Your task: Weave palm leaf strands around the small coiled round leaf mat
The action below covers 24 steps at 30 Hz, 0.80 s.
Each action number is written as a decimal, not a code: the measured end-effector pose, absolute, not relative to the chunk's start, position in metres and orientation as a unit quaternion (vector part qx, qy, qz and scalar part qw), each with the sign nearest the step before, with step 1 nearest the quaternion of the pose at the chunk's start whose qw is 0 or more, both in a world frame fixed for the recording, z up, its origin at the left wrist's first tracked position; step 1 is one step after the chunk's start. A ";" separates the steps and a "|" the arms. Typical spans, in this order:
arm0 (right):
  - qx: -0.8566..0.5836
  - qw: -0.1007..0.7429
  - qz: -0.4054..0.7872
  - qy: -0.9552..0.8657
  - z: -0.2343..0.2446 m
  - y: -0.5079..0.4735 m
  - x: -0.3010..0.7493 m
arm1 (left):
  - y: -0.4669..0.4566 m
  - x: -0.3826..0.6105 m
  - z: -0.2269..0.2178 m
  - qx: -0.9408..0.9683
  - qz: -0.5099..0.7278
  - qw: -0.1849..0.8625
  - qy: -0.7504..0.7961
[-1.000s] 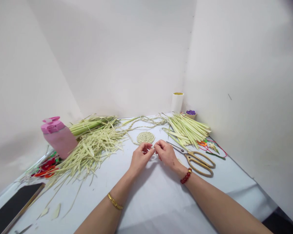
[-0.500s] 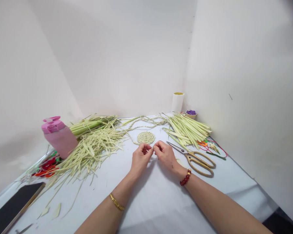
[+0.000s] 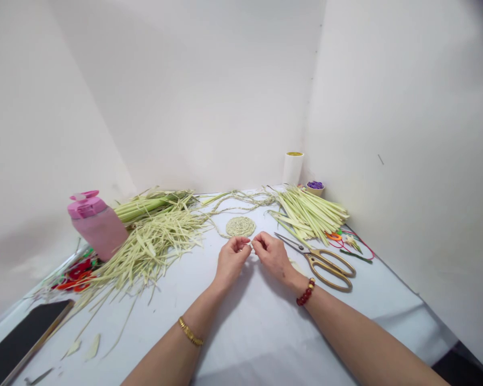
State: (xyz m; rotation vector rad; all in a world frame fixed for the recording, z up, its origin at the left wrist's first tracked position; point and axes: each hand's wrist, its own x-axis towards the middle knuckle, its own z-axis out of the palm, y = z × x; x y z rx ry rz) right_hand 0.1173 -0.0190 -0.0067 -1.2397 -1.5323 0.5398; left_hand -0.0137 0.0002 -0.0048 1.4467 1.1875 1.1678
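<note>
My left hand (image 3: pixel 232 261) and my right hand (image 3: pixel 271 255) meet fingertip to fingertip over the middle of the table. Both are closed in a pinch, and what lies between the fingers is too small to make out. Just beyond them a round coiled mat (image 3: pixel 240 226) of pale green braided plant fibre lies flat, with a braid tail running off its left side. Right of my right hand lie large scissors (image 3: pixel 326 262) with gold-coloured handles, their blades pointing towards the mat.
Shredded strips (image 3: pixel 161 236) and stalks spread on the left beside a pink bottle (image 3: pixel 99 228). A black phone-like slab (image 3: pixel 24 340) lies at front left. Cut stalks (image 3: pixel 312 214), a white cylinder (image 3: pixel 293 169) and a bowl of purple pieces (image 3: pixel 315 187) stand back right. Walls enclose the table.
My fingertips have drawn very slightly apart, my left hand shifting a little to the left. Everything else stays where it was.
</note>
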 end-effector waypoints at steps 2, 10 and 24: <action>-0.517 0.522 0.222 -0.641 -0.008 -0.018 0.117 | -0.001 -0.013 -0.004 0.579 0.477 0.453 0.482; -0.525 0.520 0.235 -0.631 -0.005 -0.020 0.118 | 0.002 -0.015 -0.009 0.605 0.439 0.478 0.461; -0.523 0.515 0.239 -0.636 -0.005 -0.019 0.118 | 0.001 -0.020 0.002 0.532 0.374 0.648 0.396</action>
